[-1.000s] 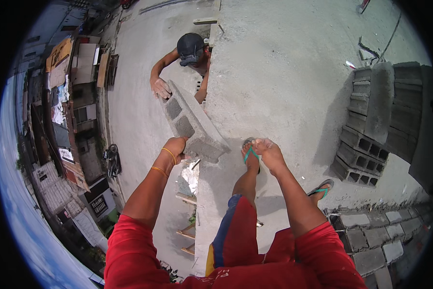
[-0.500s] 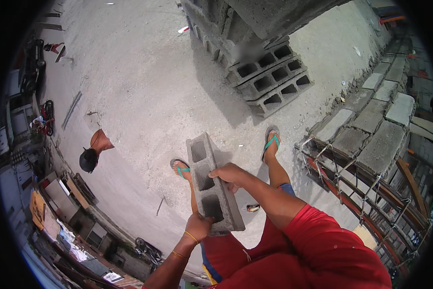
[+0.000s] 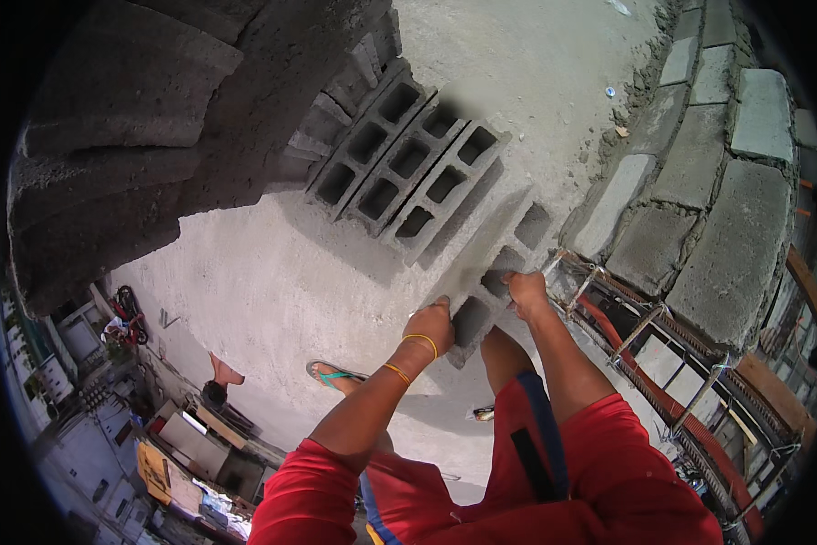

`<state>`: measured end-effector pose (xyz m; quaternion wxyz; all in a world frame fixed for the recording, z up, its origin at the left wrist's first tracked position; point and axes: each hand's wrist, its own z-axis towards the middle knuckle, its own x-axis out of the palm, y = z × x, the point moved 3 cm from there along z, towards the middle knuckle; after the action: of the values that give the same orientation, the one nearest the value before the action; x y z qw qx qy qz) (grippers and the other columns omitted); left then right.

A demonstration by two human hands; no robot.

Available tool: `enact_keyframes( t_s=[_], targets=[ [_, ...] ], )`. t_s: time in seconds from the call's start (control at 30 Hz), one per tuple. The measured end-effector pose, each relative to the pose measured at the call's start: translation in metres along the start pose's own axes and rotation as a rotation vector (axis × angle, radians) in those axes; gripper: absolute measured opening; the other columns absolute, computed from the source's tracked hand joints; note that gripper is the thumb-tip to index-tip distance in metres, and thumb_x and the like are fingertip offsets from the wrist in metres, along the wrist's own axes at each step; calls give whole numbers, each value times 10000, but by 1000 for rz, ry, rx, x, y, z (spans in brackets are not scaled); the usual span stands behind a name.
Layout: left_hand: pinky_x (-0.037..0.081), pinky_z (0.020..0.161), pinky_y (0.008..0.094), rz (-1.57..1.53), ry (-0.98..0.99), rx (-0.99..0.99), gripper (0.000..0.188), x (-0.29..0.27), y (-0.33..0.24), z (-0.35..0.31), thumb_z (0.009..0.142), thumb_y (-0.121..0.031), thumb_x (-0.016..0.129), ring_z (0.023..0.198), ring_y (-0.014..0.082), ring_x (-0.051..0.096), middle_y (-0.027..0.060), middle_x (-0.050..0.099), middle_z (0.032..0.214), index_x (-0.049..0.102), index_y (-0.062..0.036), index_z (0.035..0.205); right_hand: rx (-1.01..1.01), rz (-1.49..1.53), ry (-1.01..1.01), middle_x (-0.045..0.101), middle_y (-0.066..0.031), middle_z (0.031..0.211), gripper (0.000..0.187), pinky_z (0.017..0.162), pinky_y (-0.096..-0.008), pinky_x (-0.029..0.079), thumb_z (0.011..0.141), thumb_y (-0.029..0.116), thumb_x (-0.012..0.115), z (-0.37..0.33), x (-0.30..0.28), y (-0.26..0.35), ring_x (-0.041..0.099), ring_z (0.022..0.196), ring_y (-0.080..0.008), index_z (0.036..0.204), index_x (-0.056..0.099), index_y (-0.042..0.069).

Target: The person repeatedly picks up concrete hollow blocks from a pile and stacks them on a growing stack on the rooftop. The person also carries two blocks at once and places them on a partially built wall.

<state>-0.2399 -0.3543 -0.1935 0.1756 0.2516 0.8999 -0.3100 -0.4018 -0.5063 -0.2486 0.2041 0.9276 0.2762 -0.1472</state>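
Note:
A grey hollow concrete block point(image 3: 488, 297) with three cavities is held off the ground in front of me, tilted so its far end points up and right. My left hand point(image 3: 429, 329) is closed on the left side of its near end. Around its right side, by the middle cavity, my right hand point(image 3: 527, 292) grips with the fingers partly hidden. Just left of it, several similar blocks point(image 3: 427, 137) stand in a slanting row on the ground, cavities facing me.
A big stack of concrete blocks point(image 3: 145, 82) looms at upper left. Along the right runs a low mortared block wall point(image 3: 731, 227), with a rebar cage point(image 3: 622, 350) at its near end. My sandalled foot point(image 3: 331, 372) is on the pale ground. Another person point(image 3: 224, 372) is farther off at left.
The held block has swung to the right, toward the wall, and turned so its far end leans right. My hands moved with it. The block stacks now appear farther left in view.

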Motion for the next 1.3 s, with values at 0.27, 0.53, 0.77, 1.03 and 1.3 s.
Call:
enact_keyframes(
  t_s=[0.27,0.53,0.77,1.03,1.3],
  targets=[
    [443,1042,488,21,-341,-77,458,16,-7,116,899,-84,528,1201,431,582,304,567,1315,471,46,1335,-140,143,6,592,-180,890,390,570,-490,455,771,111,755,143,37,56,583,695,-295,1023,553,-108],
    [465,1022,488,-336,112,-317,738,116,58,-66,886,-213,615,1192,455,577,303,530,1378,287,2,1511,-178,98,37,611,-210,1068,484,726,-462,508,822,183,749,142,64,45,607,938,-303,1139,524,-105],
    [496,991,417,-420,97,-402,560,149,197,-194,930,-228,600,1148,362,623,234,635,1260,452,-1,1421,-113,-78,72,615,-153,1226,424,785,-442,522,921,256,662,55,50,-2,604,1066,-305,1266,544,38],
    [495,975,314,-1226,-519,-528,494,105,329,-338,949,-133,608,1121,208,633,170,657,1250,505,46,1397,-155,-710,413,676,-91,766,182,729,-327,504,909,178,596,-68,143,-152,654,751,-185,884,645,5],
    [473,1027,373,-1086,-629,-914,562,196,486,-498,905,-278,598,1173,342,633,264,638,1268,547,59,1352,-294,-963,588,651,-70,705,192,592,-305,473,893,174,684,-309,320,-199,604,609,-162,785,575,58]
  ],
)
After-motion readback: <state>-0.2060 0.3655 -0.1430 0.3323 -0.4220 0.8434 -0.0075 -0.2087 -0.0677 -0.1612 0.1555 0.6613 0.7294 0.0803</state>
